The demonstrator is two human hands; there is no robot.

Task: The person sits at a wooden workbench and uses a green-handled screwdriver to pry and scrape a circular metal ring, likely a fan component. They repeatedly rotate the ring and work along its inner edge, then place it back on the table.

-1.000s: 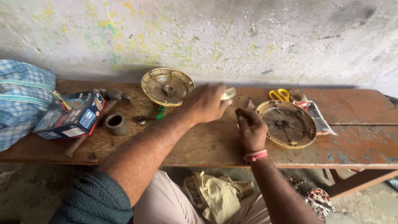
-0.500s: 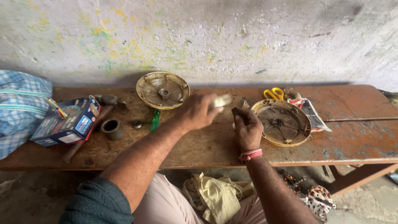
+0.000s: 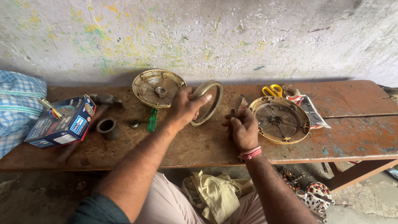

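My left hand [image 3: 184, 108] grips a pale metal ring [image 3: 209, 99], tilted up on its edge over the middle of the wooden bench [image 3: 348, 137]. My right hand [image 3: 242, 128] is closed around a dark upright tool or shaft [image 3: 231, 124] standing on the bench just right of the ring. A round metal cover [image 3: 157, 87] lies behind my left hand. A second round cover [image 3: 281, 120] with inner ribs lies to the right of my right hand.
A blue cardboard box [image 3: 62, 122], a checked blue bag [image 3: 18, 105], a hammer [image 3: 103, 101], a short metal sleeve [image 3: 108, 127], a small bearing [image 3: 133, 123] and a green-handled screwdriver [image 3: 152, 119] lie at left. Yellow scissors [image 3: 271, 90] and a plastic packet [image 3: 306, 108] sit at right. A cloth [image 3: 215, 193] lies below.
My left hand has lifted the ring up on edge and drawn it toward the bench's middle. My right hand stays closed on the dark tool, nearly still.
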